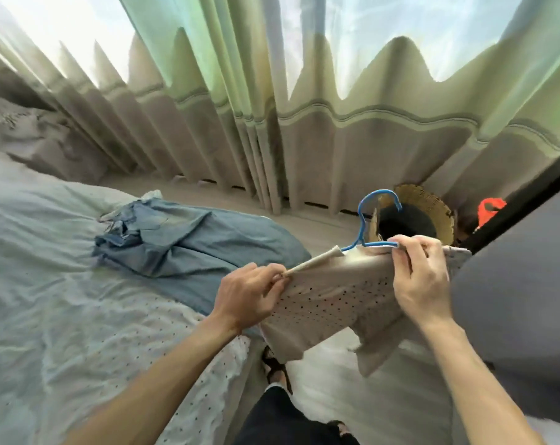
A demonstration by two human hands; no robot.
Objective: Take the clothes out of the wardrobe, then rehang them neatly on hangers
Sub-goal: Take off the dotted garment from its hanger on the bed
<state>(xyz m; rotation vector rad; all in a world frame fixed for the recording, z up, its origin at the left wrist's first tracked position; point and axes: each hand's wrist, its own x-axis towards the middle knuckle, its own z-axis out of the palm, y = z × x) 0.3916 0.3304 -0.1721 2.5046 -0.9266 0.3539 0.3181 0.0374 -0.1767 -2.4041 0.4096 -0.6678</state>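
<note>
A beige garment [336,303] with small dark dots hangs over a blue hanger [367,220], held in the air beside the bed. My left hand [249,297] pinches the garment's left shoulder edge. My right hand [420,277] grips the hanger's right arm together with the fabric over it. The hanger's hook sticks up between my hands. A blue denim garment [188,242] lies crumpled on the bed [63,300].
Long curtains [272,139] cover the window behind the bed. A round woven basket [429,213] stands on the floor by the curtain, with an orange object [489,210] beside it. A dark grey panel [529,300] rises at the right. My feet [275,370] are below.
</note>
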